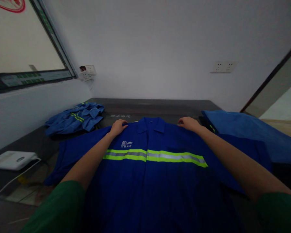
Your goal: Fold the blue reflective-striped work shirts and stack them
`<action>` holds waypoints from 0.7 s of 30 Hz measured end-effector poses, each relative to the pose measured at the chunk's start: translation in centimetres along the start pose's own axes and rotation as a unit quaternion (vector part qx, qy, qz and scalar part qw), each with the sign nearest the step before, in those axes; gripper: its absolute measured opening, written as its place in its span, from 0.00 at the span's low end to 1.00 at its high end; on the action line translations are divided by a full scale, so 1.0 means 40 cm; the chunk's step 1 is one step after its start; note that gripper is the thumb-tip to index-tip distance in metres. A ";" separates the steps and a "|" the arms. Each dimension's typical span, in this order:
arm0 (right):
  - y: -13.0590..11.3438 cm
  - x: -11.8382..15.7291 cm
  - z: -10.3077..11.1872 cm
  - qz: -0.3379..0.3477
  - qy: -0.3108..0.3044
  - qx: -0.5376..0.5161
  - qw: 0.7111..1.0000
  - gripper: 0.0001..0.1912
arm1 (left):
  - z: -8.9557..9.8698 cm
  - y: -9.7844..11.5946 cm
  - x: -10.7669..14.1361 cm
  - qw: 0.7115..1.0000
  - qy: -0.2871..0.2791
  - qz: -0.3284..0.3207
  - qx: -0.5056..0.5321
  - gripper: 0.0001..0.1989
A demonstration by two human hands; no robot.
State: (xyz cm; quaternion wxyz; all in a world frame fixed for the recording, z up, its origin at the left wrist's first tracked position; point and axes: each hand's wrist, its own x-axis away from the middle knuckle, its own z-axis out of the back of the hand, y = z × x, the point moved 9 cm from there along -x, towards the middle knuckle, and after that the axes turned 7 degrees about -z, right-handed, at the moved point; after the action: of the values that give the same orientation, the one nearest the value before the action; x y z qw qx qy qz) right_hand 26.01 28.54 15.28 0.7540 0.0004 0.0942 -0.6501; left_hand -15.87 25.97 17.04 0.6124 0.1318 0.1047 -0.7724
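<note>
A dark blue work jacket [145, 181] lies front side up on the dark table [145, 108], its collar toward the wall. A yellow-green and grey reflective band [146, 155] crosses its chest, and white print sits at the left of the chest. My left hand [118, 127] rests at the left shoulder seam, fingers curled at the cloth's edge. At the other shoulder, my right hand [188, 123] is bent in the same way over the edge. Both sets of fingertips are small and dim, so a grip on the cloth is hard to make out.
Crumpled blue clothing [75, 118] lies at the back left. Folded blue cloth [252, 132] is stacked on the right. A white box [14, 160] with a cable sits at the left. Sockets [223, 67] are on the wall behind, and a window frame is at upper left.
</note>
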 end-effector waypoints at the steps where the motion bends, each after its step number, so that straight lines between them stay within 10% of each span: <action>1: -0.028 -0.018 -0.013 -0.004 0.003 -0.013 1.000 0.15 | -0.004 -0.003 -0.010 1.000 0.006 -0.009 0.010 0.14; 10: -0.079 -0.129 -0.100 -0.017 -0.074 -0.129 0.989 0.09 | 0.013 -0.007 -0.044 0.996 0.040 -0.059 0.052 0.15; 16: -0.049 -0.155 -0.005 0.012 0.050 -0.128 0.990 0.14 | 0.122 -0.021 -0.093 0.989 0.135 -0.046 0.036 0.18; 21: -0.069 -0.165 -0.011 -0.028 0.043 0.023 0.998 0.21 | 0.023 -0.024 -0.161 0.997 -0.038 -0.012 -0.060 0.14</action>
State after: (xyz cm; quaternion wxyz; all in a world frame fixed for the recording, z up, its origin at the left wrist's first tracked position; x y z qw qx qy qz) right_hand 22.35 34.64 16.13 0.7303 0.0429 0.1113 -0.6727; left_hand -15.47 31.81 20.03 0.6131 0.0642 0.1298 -0.7766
